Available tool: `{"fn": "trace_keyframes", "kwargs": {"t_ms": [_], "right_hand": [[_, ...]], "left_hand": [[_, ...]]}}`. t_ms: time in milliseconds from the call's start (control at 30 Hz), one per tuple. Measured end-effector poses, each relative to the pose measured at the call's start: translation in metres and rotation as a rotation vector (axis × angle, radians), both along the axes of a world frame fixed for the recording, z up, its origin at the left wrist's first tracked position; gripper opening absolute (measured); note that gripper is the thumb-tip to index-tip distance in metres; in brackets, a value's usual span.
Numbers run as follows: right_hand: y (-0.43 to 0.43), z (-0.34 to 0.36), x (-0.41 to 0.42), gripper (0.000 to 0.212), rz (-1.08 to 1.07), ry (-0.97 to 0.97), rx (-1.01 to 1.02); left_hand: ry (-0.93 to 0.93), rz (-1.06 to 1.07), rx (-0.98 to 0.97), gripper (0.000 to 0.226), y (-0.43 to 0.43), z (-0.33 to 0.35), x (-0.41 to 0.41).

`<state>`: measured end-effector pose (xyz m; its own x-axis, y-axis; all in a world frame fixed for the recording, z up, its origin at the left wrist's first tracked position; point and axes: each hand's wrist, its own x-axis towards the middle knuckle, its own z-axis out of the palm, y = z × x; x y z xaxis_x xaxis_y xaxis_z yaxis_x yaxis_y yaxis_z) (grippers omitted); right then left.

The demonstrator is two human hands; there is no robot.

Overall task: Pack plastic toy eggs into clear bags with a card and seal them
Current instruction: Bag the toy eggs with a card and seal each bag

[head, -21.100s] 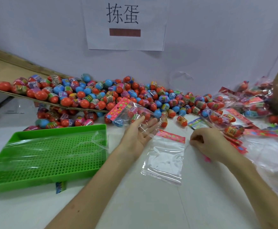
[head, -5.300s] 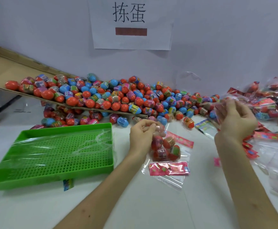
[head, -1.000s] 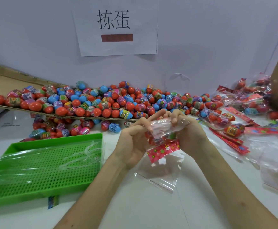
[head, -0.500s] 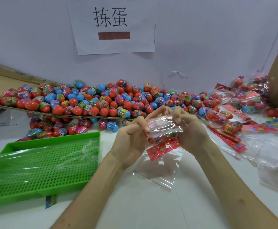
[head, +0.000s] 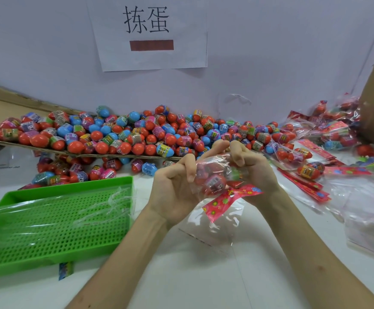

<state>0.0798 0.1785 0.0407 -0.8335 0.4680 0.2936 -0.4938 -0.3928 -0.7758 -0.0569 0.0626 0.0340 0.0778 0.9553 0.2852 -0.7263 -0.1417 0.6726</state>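
A clear bag [head: 217,172] with several red toy eggs inside is held up above the table between both hands. My left hand [head: 177,188] grips its left side with curled fingers. My right hand [head: 255,170] grips its right side, fingers curled over the top. The bag's red patterned header strip [head: 228,200] hangs down below the eggs. An empty clear bag [head: 212,228] lies flat on the white table underneath. A big heap of loose red, blue and pink eggs [head: 137,134] lies along the wall behind the hands.
A green perforated tray [head: 54,221] lined with plastic film sits at the left. Filled bags [head: 297,152] and red header strips [head: 304,186] are heaped at the right, with loose clear plastic [head: 368,215] nearer. A cardboard sheet [head: 81,153] carries part of the egg heap.
The hands have stayed together on the filled bag and worked its top closed. The red header strip has swung a little lower below the eggs.
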Motion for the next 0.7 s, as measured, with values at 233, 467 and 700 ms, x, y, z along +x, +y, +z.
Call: {"fn": "trace_keyframes", "kwargs": {"t_ms": [233, 467, 700], "right_hand": [[0.001, -0.002, -0.003, 0.032, -0.071, 0.002, 0.071], [0.011, -0.008, 0.001, 0.03, -0.185, -0.093, -0.029], [0.017, -0.016, 0.005, 0.033, -1.005, -0.7, 0.891]], "left_hand": [[0.035, 0.054, -0.093, 0.027, 0.0, 0.007, 0.003], [0.112, 0.149, -0.053, 0.041, 0.006, 0.002, -0.001], [0.09, 0.428, -0.216, 0.033, 0.015, -0.002, -0.01]]}}
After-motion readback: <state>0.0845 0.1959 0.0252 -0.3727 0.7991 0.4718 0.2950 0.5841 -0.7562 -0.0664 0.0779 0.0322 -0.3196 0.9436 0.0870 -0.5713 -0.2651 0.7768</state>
